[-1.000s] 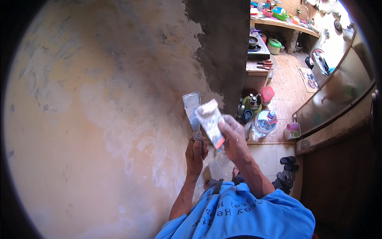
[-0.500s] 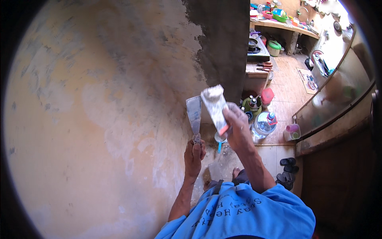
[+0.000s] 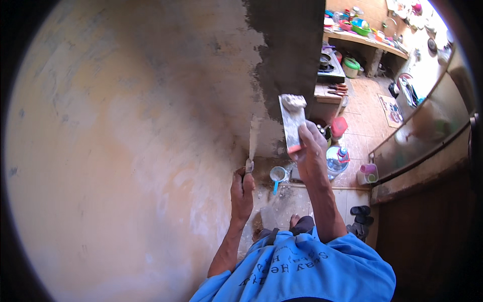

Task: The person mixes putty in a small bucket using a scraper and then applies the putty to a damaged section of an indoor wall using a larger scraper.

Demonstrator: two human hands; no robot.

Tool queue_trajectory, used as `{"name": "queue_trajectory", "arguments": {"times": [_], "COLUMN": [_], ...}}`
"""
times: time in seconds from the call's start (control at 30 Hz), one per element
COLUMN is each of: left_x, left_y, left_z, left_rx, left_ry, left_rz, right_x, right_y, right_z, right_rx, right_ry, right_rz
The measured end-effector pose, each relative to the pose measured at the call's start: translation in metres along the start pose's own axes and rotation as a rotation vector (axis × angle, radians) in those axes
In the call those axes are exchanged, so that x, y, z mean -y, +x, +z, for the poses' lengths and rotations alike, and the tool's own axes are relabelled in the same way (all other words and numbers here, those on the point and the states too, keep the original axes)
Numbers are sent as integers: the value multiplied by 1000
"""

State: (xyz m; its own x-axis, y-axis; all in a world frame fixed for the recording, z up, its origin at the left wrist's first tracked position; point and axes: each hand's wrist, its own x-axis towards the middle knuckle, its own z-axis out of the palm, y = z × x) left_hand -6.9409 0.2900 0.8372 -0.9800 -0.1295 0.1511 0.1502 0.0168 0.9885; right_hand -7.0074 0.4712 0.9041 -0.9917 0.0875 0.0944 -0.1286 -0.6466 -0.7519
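My left hand [image 3: 242, 195] is closed round the handle of a putty knife [image 3: 254, 135], its whitish blade pointing up and seen almost edge-on near the wall. In my right hand [image 3: 313, 147] is a flat scraper plate [image 3: 292, 125], smeared white and orange along its lower end. A lump of white putty [image 3: 294, 102] sits on the plate's upper end. The two tools are apart, the plate to the right of the knife. Beyond them stands the wall [image 3: 151, 151], patchy cream and grey, with a dark grey strip [image 3: 289, 45] at its right part.
On the floor ahead stands a white dipper [image 3: 277, 174] with a blue handle. Farther right are a large water bottle [image 3: 336, 163], a small pink-and-white bin [image 3: 368, 174] and dark slippers [image 3: 360, 221]. A stove [image 3: 330, 69] and a cluttered counter [image 3: 367, 38] lie beyond, beside a glazed panel [image 3: 427, 133].
The putty knife has turned from broadside to nearly edge-on and moved slightly right. My right hand has shifted right and a little up with the plate, and the whole view has shifted somewhat.
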Motion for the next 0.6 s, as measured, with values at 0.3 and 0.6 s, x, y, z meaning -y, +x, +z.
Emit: {"name": "queue_trajectory", "arguments": {"times": [0.3,0.6], "left_x": [8,6], "left_y": [6,-6], "left_z": [9,14], "left_rx": [4,8], "left_ry": [-19,373], "left_rz": [52,78], "right_x": [-44,-35], "right_y": [-65,-29], "right_z": [2,23], "right_rx": [2,-18], "right_ry": [-74,8], "right_rz": [228,171]}}
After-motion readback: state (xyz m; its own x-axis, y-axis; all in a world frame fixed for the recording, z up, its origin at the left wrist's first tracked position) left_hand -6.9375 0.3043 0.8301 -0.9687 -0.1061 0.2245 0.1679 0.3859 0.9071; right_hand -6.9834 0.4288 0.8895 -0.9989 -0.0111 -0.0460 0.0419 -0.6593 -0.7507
